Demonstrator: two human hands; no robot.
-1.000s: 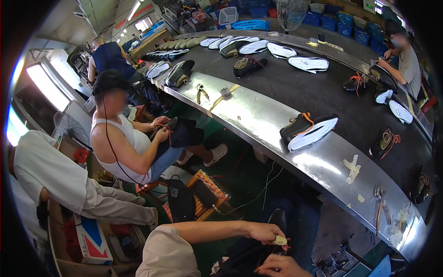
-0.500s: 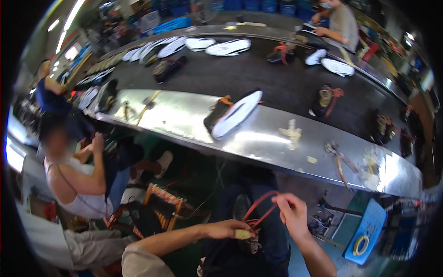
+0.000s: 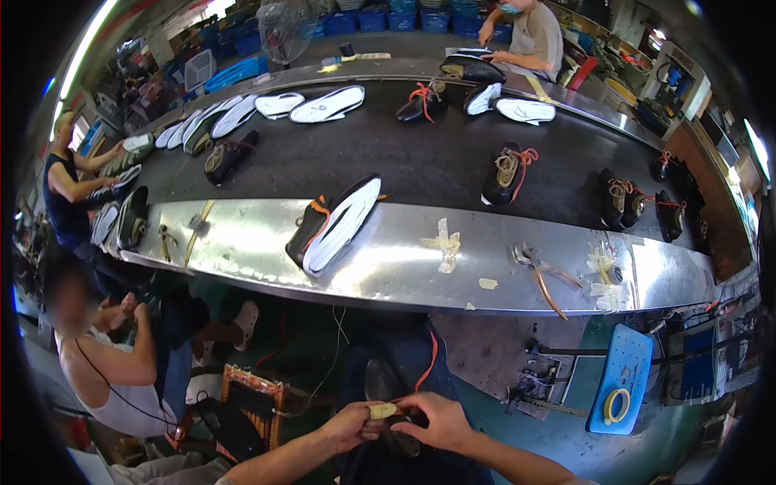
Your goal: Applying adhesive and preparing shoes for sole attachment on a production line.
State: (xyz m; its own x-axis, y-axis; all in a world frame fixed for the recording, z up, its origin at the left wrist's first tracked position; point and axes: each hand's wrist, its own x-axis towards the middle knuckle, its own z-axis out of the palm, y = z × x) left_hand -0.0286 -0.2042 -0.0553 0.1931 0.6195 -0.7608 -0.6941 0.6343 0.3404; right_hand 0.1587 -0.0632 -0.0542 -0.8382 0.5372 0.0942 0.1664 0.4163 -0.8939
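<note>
A dark shoe (image 3: 380, 378) rests on my lap, its toe away from me and its laced part largely covered by my hands. Over the shoe, my left hand (image 3: 353, 426) is closed, a yellowish wrap (image 3: 382, 411) around its thumb, pinching a red shoelace (image 3: 432, 360). My right hand (image 3: 437, 421) meets it from the other side, thumb and fingers bent in on the lace. A loose stretch of lace runs up beyond my right hand. Exactly where each fingertip grips is hidden.
Ahead stands a metal-edged bench (image 3: 396, 279) bearing a pair of white-soled shoes (image 3: 343, 226) and pincers (image 3: 537, 271). More shoes lie on the dark belt (image 3: 388, 162) behind. A blue stool (image 3: 621, 380) holding a tape roll (image 3: 617, 406) stands right. A seated person (image 3: 113, 364) is close left.
My right hand has come down from holding a lace loop high and now meets my left hand at the shoe. The view has turned, shifting the bench leftward.
</note>
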